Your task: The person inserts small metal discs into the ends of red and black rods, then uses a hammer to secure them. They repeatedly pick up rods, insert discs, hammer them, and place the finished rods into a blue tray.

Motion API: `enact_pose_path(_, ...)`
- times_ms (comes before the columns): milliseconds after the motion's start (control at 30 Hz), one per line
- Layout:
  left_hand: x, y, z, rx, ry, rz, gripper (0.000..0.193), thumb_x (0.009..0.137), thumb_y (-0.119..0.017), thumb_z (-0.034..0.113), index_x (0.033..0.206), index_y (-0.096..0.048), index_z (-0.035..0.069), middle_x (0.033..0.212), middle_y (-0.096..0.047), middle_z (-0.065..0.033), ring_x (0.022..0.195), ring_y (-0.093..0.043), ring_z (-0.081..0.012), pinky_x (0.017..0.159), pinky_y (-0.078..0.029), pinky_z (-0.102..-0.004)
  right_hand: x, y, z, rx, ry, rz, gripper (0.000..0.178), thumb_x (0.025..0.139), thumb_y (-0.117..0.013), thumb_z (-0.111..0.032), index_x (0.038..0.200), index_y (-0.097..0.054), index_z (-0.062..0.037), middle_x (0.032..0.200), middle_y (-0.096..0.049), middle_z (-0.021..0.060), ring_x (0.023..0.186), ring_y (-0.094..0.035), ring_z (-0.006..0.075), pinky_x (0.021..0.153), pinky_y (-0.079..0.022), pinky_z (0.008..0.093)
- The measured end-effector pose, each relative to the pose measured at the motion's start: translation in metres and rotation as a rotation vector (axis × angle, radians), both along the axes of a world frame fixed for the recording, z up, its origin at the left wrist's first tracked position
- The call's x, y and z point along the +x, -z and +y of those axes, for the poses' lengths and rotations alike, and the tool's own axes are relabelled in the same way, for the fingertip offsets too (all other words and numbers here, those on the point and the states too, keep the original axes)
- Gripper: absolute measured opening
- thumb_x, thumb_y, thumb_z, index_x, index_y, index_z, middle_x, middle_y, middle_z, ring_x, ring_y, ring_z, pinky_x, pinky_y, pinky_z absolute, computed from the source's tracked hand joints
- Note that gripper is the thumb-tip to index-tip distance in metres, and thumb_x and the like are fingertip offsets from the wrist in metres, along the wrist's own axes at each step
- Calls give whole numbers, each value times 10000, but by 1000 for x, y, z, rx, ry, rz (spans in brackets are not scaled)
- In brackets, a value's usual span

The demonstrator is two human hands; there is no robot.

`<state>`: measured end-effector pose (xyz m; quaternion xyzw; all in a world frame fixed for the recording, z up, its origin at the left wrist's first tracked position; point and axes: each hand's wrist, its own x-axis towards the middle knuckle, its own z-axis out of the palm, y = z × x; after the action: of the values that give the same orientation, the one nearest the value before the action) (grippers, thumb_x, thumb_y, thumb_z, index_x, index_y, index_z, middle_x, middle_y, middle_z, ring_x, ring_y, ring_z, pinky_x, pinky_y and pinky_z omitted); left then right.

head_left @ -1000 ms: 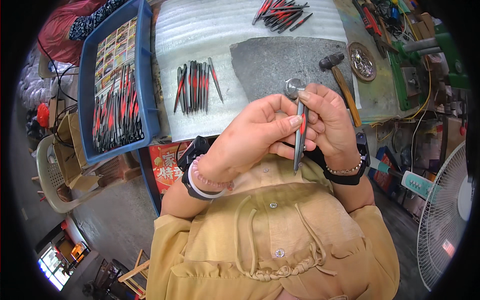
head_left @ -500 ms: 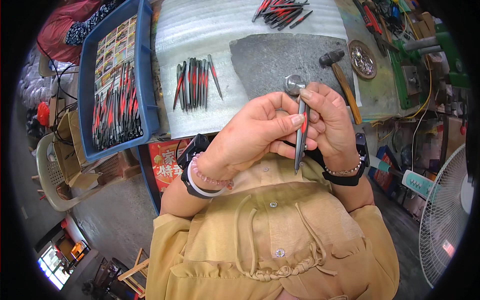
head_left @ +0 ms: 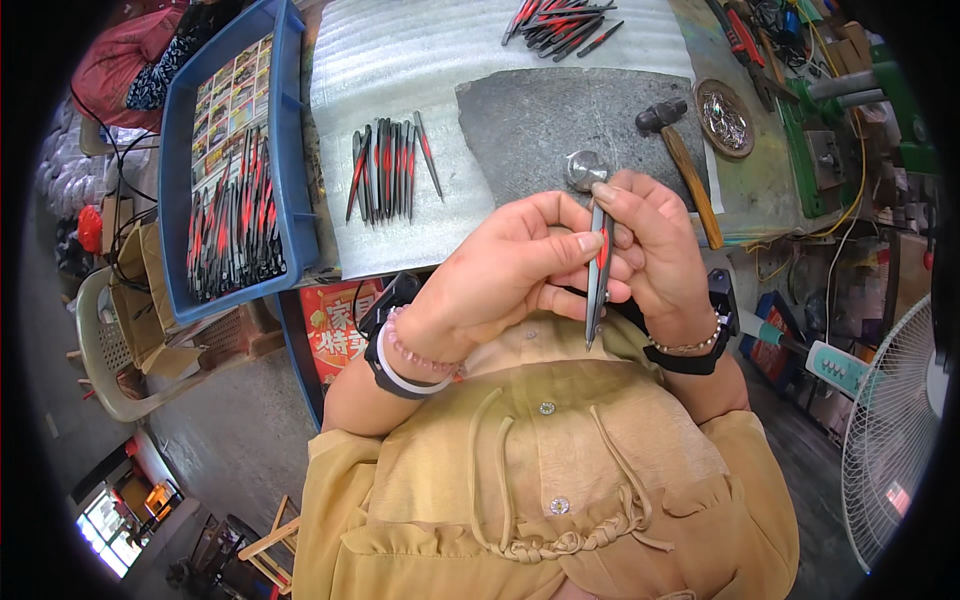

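Head view: a blue bin (head_left: 297,205) stands at the left of the worktop (head_left: 765,195), its near part filled with a crowded bunch of black-and-red tweezers (head_left: 235,230), all lying roughly lengthwise; a printed sheet (head_left: 232,105) covers the bottom beyond them. Off to the right, a round dish (head_left: 746,147) holds a heap of small shiny metal bits (head_left: 722,112), too fine to tell apart. A hammer (head_left: 684,162) lies near the dish, mostly on a dark stone slab (head_left: 530,125).

One pair of tweezers (head_left: 594,312) is in the person's grasp, in front of the worktop's near edge, points downward. The left hand (head_left: 520,255) pinches it about the middle between thumb and fingers; the right hand (head_left: 655,235) grips its upper end, close to a round metal piece (head_left: 586,168) on the slab. On the white foam sheet (head_left: 400,85) lie a row of tweezers (head_left: 385,172), the rightmost set slightly apart, and a loose pile of similar ones (head_left: 565,28) at the far side.

Compared with a second ago, the held tweezers have turned slightly and their two points show more distinctly; both hands keep the same grip. Bin, dish, row and pile look unchanged.
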<state>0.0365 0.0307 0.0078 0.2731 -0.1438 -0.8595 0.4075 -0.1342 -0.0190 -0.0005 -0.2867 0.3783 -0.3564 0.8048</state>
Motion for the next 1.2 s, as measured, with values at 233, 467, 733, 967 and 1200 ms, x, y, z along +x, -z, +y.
enact_pose_path(233,-6,6,-3,44,-11,64,120,978,-517,111,1021,-494,1,1076,-638,-163,961,-682,-251,734,-610,-319,-5,6,-4,50,-15,-27,165,889,-645,-120,756,-559,-73,593,-485,-29,408,-360,13,345,-262,176)
enact_pose_path(467,-11,1,-3,42,-31,0,134,968,-512,101,1029,-510,-19,1039,-644,-224,920,-690,-287,710,-613,-329,-8,1,-2,14,-5,1,175,908,-621,-122,757,-553,-66,595,-479,-31,421,-369,12,374,-282,167)
enact_pose_path(733,-16,-19,4,-121,-49,-355,86,957,-523,97,998,-512,22,971,-667,-116,856,-682,-182,647,-551,-236,-20,-16,2,-88,-48,96,156,938,-575,-136,813,-527,-57,618,-488,-21,444,-393,31,391,-295,177)
enact_pose_path(967,43,0,17,-235,-570,-932,63,936,-533,64,969,-518,13,839,-629,-56,752,-615,-102,606,-502,-225,-122,-38,-64,-470,214,270,139,985,-501,-174,890,-521,-75,700,-553,22,437,-366,15,372,-287,172)
enact_pose_path(1200,86,44,0,-341,-671,-1900,101,843,-609,74,908,-609,-4,756,-630,-139,651,-624,-258,604,-491,-354,-224,47,-184,-452,356,943,192,965,-549,-219,834,-548,-78,644,-558,5,417,-376,26,370,-285,195)
